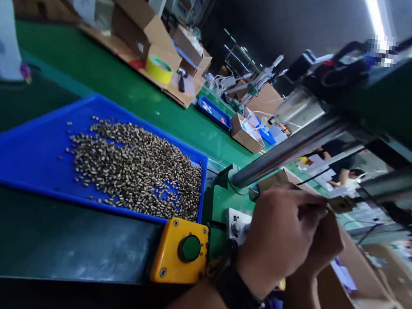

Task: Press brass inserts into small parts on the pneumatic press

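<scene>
One cam, on my head, tilted, looking fwd and down across the green worktop (131, 90); my hands close, low right; factory bkgd far off.

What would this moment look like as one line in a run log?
left hand: raised beside right hand, under machine rod | held item: hidden | blue tray: small metal parts | yellow button box: untouched

Green workbench (89, 67) carries blue tray (22, 152), which holds heap of small brass-coloured parts (136, 168). Yellow button box (181, 251) with green button touches tray's near right corner. White switch unit (237, 225) just right of box. Beyond tray: cardboard sheet (128, 54) bearing open carton (143, 24) and yellow tape roll (159, 69). Further right of tray: small blue tray (214, 112), small carton (245, 133).
</scene>
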`<state>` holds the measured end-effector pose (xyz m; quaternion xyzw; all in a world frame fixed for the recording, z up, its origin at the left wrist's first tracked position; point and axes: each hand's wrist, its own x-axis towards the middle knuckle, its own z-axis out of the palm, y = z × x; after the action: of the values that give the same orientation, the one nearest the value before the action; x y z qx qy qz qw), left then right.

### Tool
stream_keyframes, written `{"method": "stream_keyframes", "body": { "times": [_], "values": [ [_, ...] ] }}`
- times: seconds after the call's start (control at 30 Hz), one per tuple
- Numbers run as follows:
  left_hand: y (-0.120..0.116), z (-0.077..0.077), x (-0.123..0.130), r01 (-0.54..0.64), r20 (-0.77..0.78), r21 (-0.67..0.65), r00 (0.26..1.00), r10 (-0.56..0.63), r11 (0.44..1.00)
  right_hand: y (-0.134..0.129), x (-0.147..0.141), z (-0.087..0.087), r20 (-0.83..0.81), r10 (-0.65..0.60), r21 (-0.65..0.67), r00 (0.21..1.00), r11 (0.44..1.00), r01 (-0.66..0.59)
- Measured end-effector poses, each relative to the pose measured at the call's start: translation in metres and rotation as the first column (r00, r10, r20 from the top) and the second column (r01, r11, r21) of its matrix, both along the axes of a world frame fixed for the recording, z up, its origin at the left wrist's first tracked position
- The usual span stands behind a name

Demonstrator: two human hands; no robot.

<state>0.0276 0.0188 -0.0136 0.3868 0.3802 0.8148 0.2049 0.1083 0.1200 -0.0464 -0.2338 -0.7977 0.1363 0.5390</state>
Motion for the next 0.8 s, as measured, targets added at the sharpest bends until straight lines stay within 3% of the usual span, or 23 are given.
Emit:
{"method": "stream_keyframes", "body": {
  "times": [0.07, 0.13, 0.23, 0.33, 0.5, 0.6, 0.7, 0.8],
  "values": [
    [0.001, 0.002, 0.000, -0.040, -0.007, -0.028, 0.999, 0.039, 0.999, -0.009, -0.003, 0.006, 0.019, -0.004, 0.162, 1.000, 0.987, 0.001],
    [0.001, 0.006, 0.000, -0.115, -0.031, -0.080, 0.993, 0.113, 0.990, -0.014, -0.006, 0.014, 0.073, 0.045, 0.241, 0.996, 0.968, -0.062],
    [0.002, 0.011, -0.001, -0.241, -0.080, -0.148, 0.970, 0.231, 0.959, -0.015, -0.010, 0.021, 0.047, 0.137, 0.143, 0.989, 0.979, -0.143],
    [0.003, 0.014, -0.005, -0.364, -0.201, -0.154, 0.922, 0.332, 0.918, -0.017, -0.014, 0.022, 0.027, 0.137, 0.071, 0.990, 0.988, -0.138],
    [-0.001, 0.024, -0.010, -0.451, -0.257, -0.209, 0.882, 0.396, 0.868, -0.020, -0.017, 0.025, 0.078, 0.143, -0.033, 0.987, 0.990, -0.141],
    [-0.003, 0.034, -0.009, -0.508, -0.336, -0.247, 0.844, 0.419, 0.825, -0.020, -0.017, 0.027, 0.055, 0.223, -0.058, 0.973, 0.974, -0.220],
    [-0.006, 0.042, -0.009, -0.613, -0.444, -0.277, 0.764, 0.467, 0.740, -0.019, -0.019, 0.028, -0.021, 0.286, -0.056, 0.958, 0.956, -0.286],
    [-0.009, 0.051, -0.009, -0.749, -0.641, -0.298, 0.616, 0.458, 0.592, -0.018, -0.021, 0.029, -0.138, 0.288, -0.087, 0.948, 0.950, -0.301]
  ]
}}
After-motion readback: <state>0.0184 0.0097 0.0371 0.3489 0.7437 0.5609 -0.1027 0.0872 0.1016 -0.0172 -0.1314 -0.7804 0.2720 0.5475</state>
